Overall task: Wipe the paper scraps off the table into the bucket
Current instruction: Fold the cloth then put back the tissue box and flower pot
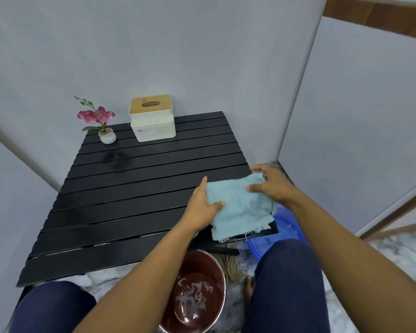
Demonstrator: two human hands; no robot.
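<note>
Both hands are gripping the blue cloth (240,210) at the near right corner of the desk (130,188). The left hand (202,205) is pinching its left edge, thumb on top, fingers (203,185) seemingly underneath. The right hand (271,183) is curling over its far corner. The paper scraps (192,299) are lying in the bucket (217,263) below.

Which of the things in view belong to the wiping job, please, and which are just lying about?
Job: cloth, held by left hand and right hand; table; bucket with paper scraps in it.
Lying about: tissue box; flower pot; blue basin on the floor.
</note>
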